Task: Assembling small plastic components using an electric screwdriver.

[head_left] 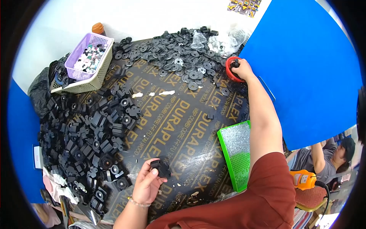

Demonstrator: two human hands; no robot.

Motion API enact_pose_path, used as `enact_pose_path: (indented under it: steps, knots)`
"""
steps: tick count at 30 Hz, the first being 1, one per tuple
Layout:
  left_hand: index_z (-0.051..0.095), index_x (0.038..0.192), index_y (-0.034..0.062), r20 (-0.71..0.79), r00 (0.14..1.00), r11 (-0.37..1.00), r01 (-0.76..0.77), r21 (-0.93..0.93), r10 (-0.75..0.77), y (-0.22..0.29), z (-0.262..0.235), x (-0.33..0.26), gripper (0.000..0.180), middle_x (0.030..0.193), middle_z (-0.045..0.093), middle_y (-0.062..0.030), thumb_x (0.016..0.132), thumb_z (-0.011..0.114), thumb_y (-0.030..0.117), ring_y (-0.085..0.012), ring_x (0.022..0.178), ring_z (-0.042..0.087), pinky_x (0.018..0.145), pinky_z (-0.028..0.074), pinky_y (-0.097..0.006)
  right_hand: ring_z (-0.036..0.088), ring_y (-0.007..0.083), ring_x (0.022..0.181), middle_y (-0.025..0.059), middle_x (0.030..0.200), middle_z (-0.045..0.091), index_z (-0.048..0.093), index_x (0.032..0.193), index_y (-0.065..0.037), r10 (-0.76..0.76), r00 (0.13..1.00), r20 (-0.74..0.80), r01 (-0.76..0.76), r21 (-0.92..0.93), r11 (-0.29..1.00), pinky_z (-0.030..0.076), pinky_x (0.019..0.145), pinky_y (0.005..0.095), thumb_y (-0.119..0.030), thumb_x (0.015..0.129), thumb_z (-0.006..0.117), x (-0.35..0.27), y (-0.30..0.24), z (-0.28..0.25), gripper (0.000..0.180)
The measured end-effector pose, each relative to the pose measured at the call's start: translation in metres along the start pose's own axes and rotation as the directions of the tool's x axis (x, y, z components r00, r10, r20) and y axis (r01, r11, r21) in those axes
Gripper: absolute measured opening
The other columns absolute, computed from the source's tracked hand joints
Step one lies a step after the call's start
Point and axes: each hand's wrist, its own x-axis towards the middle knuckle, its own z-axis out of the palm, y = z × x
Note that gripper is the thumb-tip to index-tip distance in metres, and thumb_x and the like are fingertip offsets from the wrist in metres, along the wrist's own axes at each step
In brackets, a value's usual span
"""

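Observation:
Near the table's front edge, my left hand (146, 183) is closed around a black plastic housing (161, 168), its thumb pressed on the side. My right hand (243, 70) reaches far to the right into a red bowl (229, 72). Its fingers are bent together among small black pieces (235, 63) inside; exactly what they pinch is hidden. Just left of the bowl spreads a heap of flat black discs with centre holes (179, 51). A large pile of blocky black plastic parts (91, 129) covers the table's left side.
A purple basket (89, 37) of small pale pieces sits in a cream basket (103, 70) at the back left. Beneath my right arm lies a green-rimmed tray (225, 152). Blue panels (305, 76) border the table. On the right, another person (324, 156) sits beyond an orange tool (303, 179).

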Motion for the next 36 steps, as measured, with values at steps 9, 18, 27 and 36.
enact_pose_path:
  steps: [9, 18, 27, 36]
  knots:
    - [0.051, 0.130, 0.0075, 0.024, 1.000, 1.000, -0.020, -0.008, 0.020, 0.002, 0.002, -0.001, 0.037, 0.117, 0.063, -0.0071, 0.096, 0.062, 0.017, -0.0188, 0.100, 0.063, 0.080, 0.052, -0.033, 0.062, 0.0119, 0.073, 0.0014, 0.083, 0.067, 0.070, 0.098, -0.007, 0.320, 0.944, -0.079, -0.164, 0.730, 0.663, 0.049, 0.065, 0.0283, -0.006, 0.076, 0.075, 0.000, 0.028, -0.016, 0.023]
    - [0.051, 0.127, 0.0093, 0.009, 0.998, 0.997, -0.068, 0.022, 0.068, -0.001, 0.006, -0.003, 0.035, 0.115, 0.064, -0.0117, 0.096, 0.062, 0.021, -0.0276, 0.097, 0.064, 0.076, 0.051, -0.033, 0.063, 0.0143, 0.076, 0.0031, 0.093, 0.066, 0.066, 0.112, -0.010, 0.132, 0.949, 0.286, -0.315, 0.856, 0.411, 0.051, 0.058, 0.0293, -0.013, 0.080, 0.074, -0.053, -0.050, -0.078, 0.033]
    - [0.053, 0.126, 0.0133, 0.007, 0.992, 0.990, -0.123, 0.062, 0.123, -0.001, -0.001, 0.000, 0.030, 0.114, 0.064, -0.0031, 0.097, 0.061, 0.018, -0.0160, 0.099, 0.063, 0.078, 0.051, -0.030, 0.058, 0.0204, 0.111, 0.0069, 0.110, 0.064, 0.068, 0.106, -0.007, -0.655, 0.502, 0.565, 0.118, 0.705, 0.700, 0.044, 0.101, 0.0353, -0.014, 0.072, 0.078, -0.190, -0.195, -0.070, 0.037]
    - [0.054, 0.127, 0.0137, -0.006, 0.979, 0.978, -0.206, -0.020, 0.206, -0.001, -0.002, 0.007, 0.034, 0.118, 0.062, -0.0029, 0.095, 0.064, 0.012, -0.0157, 0.103, 0.062, 0.082, 0.051, -0.032, 0.051, 0.0331, 0.121, 0.0119, 0.128, 0.051, 0.062, 0.117, -0.012, -0.656, 0.417, 0.630, 0.587, 0.365, 0.723, 0.048, 0.099, 0.0420, -0.019, 0.067, 0.083, -0.292, -0.246, -0.072, 0.054]
